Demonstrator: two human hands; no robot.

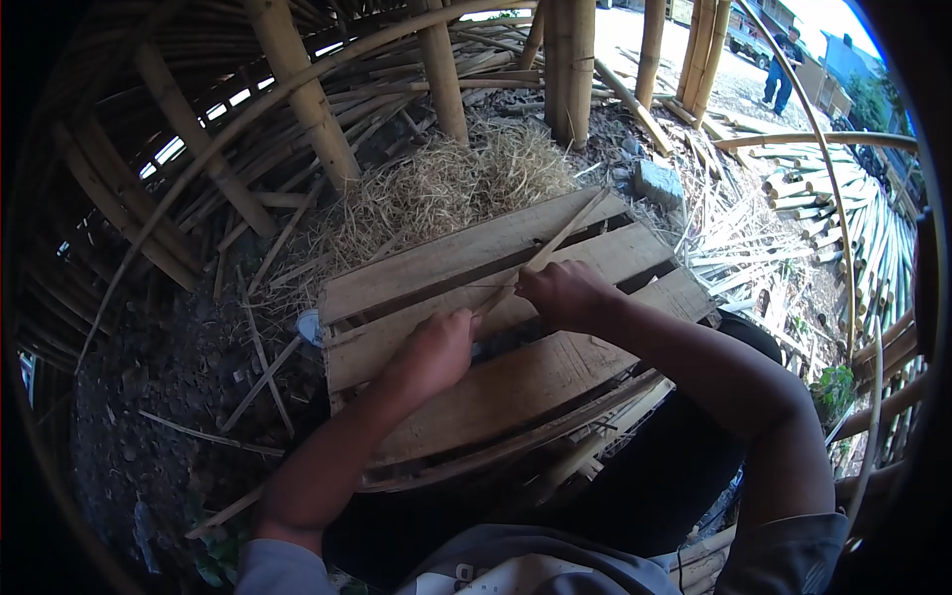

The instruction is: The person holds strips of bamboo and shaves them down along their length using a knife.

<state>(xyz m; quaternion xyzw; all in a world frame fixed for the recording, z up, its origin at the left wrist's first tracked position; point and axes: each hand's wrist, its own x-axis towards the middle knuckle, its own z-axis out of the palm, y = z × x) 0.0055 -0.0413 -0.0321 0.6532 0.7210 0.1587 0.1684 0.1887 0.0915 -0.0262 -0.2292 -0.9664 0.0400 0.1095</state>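
A pale bamboo strip (567, 238) runs slantwise over a slatted wooden table (436, 260), its far end near the table's back edge. My left hand (436, 349) is closed around the strip's near end, low over the middle slats. Beside the strip, further up and to the right, my right hand (567, 295) is also closed. From its fingers a thin dark blade-like tool (492, 287) points left across the strip. Most of that tool is hidden in the fist, so its exact kind does not show.
Curly shavings (466, 183) are heaped behind the table. Upright bamboo poles (302, 99) stand beyond them. A grey block (658, 182) lies at the back right, with stacked bamboo (873, 238) further right. Another person (783, 69) stands in the distance. Loose strips litter the ground at left.
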